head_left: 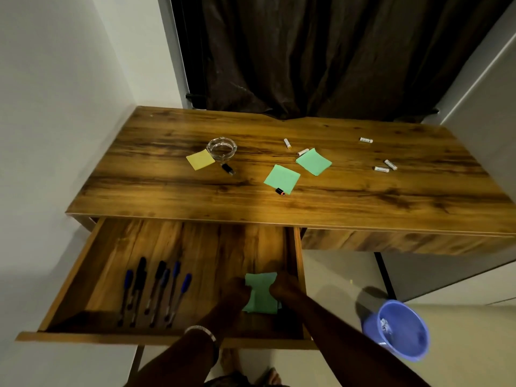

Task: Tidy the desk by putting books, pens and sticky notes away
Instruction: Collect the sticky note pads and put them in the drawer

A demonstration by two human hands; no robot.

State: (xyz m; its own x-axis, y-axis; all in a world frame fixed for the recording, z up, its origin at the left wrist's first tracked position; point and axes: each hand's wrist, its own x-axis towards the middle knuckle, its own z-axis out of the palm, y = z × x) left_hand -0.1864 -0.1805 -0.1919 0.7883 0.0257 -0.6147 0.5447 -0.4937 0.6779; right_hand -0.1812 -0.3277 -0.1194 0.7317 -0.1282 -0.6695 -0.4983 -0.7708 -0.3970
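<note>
The desk drawer point(293, 252) is pulled out wide. Inside it at the right, my left hand point(236, 293) and my right hand point(282, 286) hold a stack of green sticky notes point(261, 293) from either side, fingers curled on its edges. Several blue and black pens point(156, 289) lie in a row in the drawer's left half. On the desk top point(173, 202) lie a yellow sticky note point(200, 160) and two green sticky notes point(282, 178) point(314, 161).
A glass ashtray point(222, 148) stands by the yellow note. Several white batteries point(382, 169) and two small black items point(227, 168) point(280, 191) are scattered on the desk. A blue bin point(399, 329) stands on the floor at the right. A dark curtain hangs behind.
</note>
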